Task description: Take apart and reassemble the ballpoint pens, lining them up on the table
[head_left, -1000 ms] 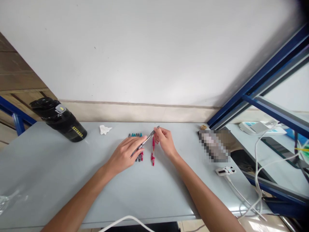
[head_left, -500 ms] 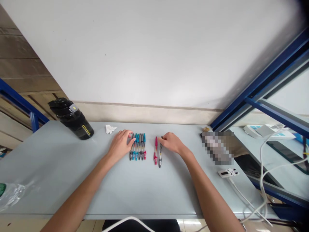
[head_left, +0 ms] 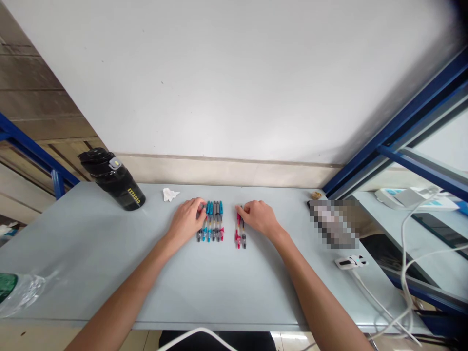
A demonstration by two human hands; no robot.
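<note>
Several pens (head_left: 215,214) with blue, grey and red parts lie side by side in a row on the grey table. My left hand (head_left: 186,218) is curled at the row's left edge, its thumb and forefinger closed around the upper part of the leftmost grey pen (head_left: 199,234). To the right of a gap, a red pen (head_left: 238,239) and a black pen (head_left: 244,239) lie close together. My right hand (head_left: 259,215) pinches the upper end of the black pen, its thumb reaching the red pen's top. The fingers partly hide both upper ends.
A black bottle (head_left: 117,181) and a crumpled white tissue (head_left: 169,195) are at the back left. A clear plastic bottle (head_left: 27,292) lies at the left edge. On the right are a blurred flat object (head_left: 332,224), a white device (head_left: 351,262), cables (head_left: 404,253) and a blue frame (head_left: 395,112).
My right hand has brought the black pen up level beside the red pen, straightening it. My left hand stays at the row's left edge. The view has shifted slightly.
</note>
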